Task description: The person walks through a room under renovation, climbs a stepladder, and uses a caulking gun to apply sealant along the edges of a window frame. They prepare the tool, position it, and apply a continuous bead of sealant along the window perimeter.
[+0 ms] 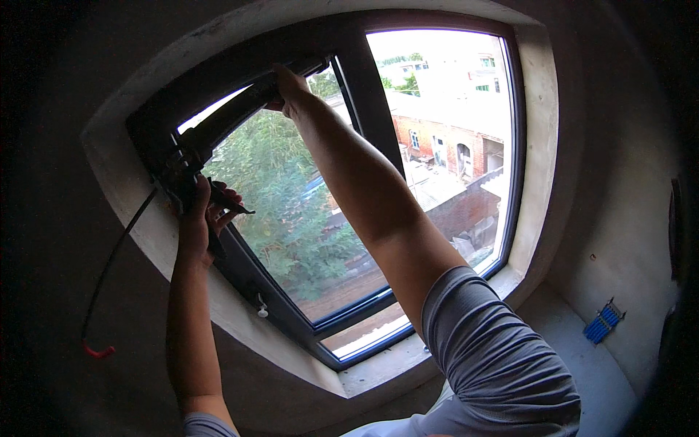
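Note:
A dark caulking gun (231,115) is held up across the upper part of the left window pane, slanting up to the right. My left hand (198,222) is closed around its grip, with the fingers by the trigger (234,205). My right hand (290,93) supports the front of the barrel near the nozzle end, its fingers wrapped around it. The gun's thin rod (113,280) reaches back down to the left and ends in a red hook (98,352). Whether the nozzle touches the dark window frame (375,102) cannot be made out in the shade.
A rough plastered reveal (539,146) surrounds the window. On the left frame sits a small whitish fitting (262,307). Blue pieces (603,322) stick out of the grey wall at the lower right. Trees and brick buildings show through the glass.

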Demonstrator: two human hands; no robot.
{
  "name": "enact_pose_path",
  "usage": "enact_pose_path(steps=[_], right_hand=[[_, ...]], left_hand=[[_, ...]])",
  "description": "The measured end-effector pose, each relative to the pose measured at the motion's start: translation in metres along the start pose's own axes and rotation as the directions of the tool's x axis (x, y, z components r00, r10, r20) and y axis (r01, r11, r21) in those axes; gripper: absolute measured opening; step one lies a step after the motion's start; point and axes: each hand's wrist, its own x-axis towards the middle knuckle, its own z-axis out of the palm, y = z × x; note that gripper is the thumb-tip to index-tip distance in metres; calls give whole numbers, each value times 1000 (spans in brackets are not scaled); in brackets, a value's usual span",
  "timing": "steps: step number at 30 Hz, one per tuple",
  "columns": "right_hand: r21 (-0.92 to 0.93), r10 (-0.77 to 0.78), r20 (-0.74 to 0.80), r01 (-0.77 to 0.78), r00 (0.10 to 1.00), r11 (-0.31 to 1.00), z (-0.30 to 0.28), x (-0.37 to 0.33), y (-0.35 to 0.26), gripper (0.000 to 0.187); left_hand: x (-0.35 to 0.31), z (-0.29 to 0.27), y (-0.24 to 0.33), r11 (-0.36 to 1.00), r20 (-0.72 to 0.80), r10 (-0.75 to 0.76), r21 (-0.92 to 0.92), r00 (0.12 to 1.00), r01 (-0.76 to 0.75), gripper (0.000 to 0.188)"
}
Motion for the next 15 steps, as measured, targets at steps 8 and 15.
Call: enact_pose_path(steps=[8, 15], right_hand=[[21, 13, -32, -12, 999, 1000, -5, 3, 21, 48], [49, 57, -146, -50, 988, 998, -21, -1, 33, 47]], left_hand=[[-8, -10, -7, 999, -74, -29, 29, 997, 31, 57], [-21, -8, -14, 991, -103, -58, 114, 993, 70, 54]])
